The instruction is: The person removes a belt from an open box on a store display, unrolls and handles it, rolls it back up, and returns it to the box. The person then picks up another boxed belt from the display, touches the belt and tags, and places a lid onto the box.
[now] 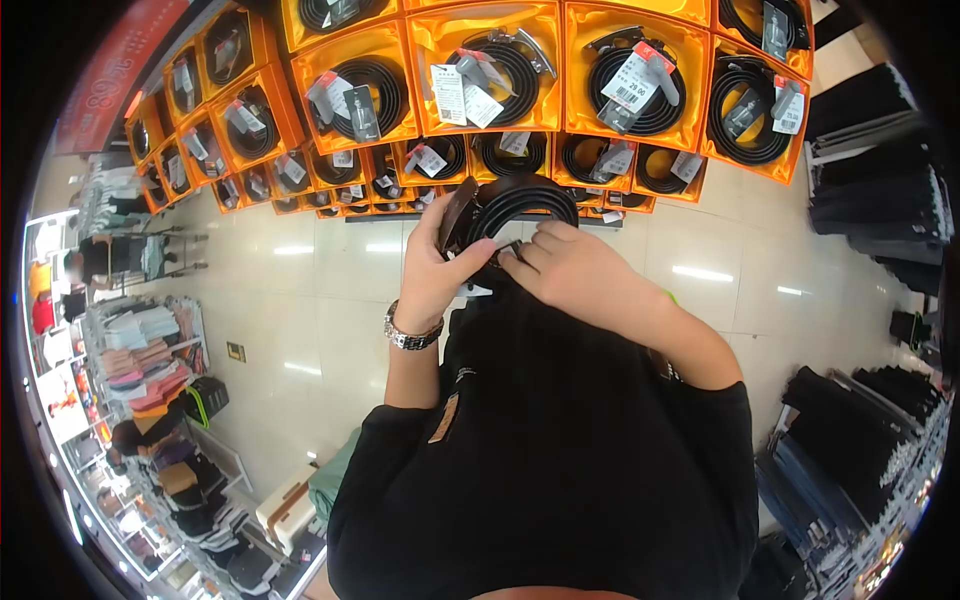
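Note:
A coiled black belt (520, 200) is held up in front of my chest, below the boxed belts. My left hand (437, 258) grips the coil's left side, thumb across its near edge; a silver watch (413, 328) is on that wrist. The fingers of my right hand (565, 265) are pinched together at the coil's lower edge, on a small dark end of the belt beside the left thumb. A small white piece (475, 291), perhaps a tag, shows under the left thumb. What lies beneath my right fingers is partly hidden.
Orange boxes (490, 12) with coiled, tagged belts stand in rows ahead. Racks of dark trousers (865, 425) are at the right. Folded clothes (150, 355) and a black bag (206, 398) are at the left. Pale tiled floor (330, 330) runs between.

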Demonstrator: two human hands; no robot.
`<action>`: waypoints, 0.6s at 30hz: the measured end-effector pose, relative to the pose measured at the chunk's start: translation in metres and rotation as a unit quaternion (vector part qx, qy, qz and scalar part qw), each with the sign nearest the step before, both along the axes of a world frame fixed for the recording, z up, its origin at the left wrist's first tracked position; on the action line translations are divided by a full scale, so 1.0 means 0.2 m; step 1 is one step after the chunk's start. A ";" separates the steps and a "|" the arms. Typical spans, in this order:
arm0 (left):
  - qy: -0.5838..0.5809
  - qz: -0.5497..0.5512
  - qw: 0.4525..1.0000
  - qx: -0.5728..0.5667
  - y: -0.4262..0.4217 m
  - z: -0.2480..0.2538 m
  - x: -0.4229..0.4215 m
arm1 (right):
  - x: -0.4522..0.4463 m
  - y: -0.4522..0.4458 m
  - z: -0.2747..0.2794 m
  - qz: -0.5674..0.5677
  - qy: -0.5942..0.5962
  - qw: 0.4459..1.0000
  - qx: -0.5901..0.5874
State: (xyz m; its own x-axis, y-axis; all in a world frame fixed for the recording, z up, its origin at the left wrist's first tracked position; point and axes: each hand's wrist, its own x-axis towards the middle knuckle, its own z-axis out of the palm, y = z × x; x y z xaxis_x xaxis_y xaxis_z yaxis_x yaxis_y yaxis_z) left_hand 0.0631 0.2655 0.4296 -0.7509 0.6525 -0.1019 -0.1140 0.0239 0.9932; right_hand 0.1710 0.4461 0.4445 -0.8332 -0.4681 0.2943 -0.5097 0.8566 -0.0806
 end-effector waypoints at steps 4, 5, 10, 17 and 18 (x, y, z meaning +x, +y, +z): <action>0.044 0.035 0.997 0.049 -0.12 0.03 -0.05 | 0.01 -0.13 0.10 0.007 -0.010 0.964 -0.266; 0.067 0.028 0.996 0.054 -0.17 0.03 -0.08 | 0.03 -0.17 0.10 0.003 -0.010 0.966 -0.259; 0.038 -0.076 0.988 0.128 -0.38 -0.02 -0.14 | 0.04 -0.44 -0.04 -0.300 0.108 0.820 -0.476; 0.147 -0.116 0.977 0.101 -0.46 -0.16 -0.14 | -0.02 -0.60 -0.15 -0.337 0.089 0.499 -0.793; 0.147 -0.119 0.966 0.176 -0.47 -0.15 -0.15 | -0.01 -0.59 -0.15 -0.283 0.133 0.434 -0.845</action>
